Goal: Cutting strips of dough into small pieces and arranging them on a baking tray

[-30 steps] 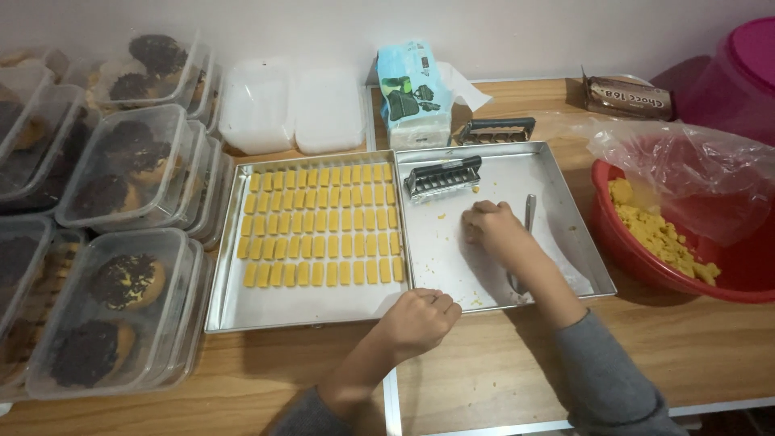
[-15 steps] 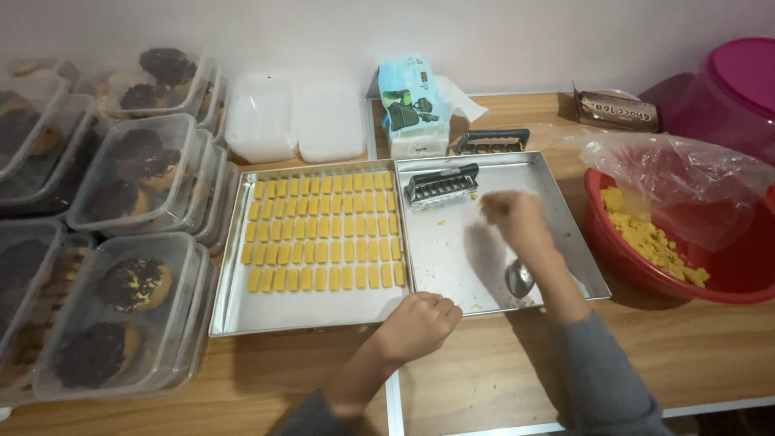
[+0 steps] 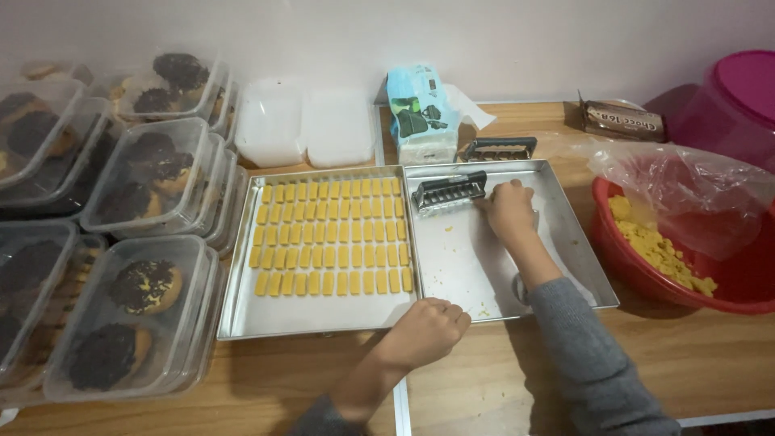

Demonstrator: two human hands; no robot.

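We see two metal trays side by side on the table [image 3: 266, 387] — the left tray [image 3: 242, 299] carries rows of dough bars [image 3: 331, 234], the right tray [image 3: 589, 266] holds a ridged cutter [image 3: 449, 192] at its far left corner. Our right hand [image 3: 510, 208] touches that cutter; our left hand [image 3: 426, 329] rests on the near edge where the trays meet. Stacked cookie boxes [image 3: 137, 299] lie to the left, a bowl [image 3: 646, 266] to the right — a tissue pack [image 3: 417, 115] stands behind the trays.

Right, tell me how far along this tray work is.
Done: the left tray holds rows of yellow dough strips. In hand: right hand at the ridged cutter in the near-bare right tray; left hand rests on the trays' front edge. Left: dough in the red bowl.
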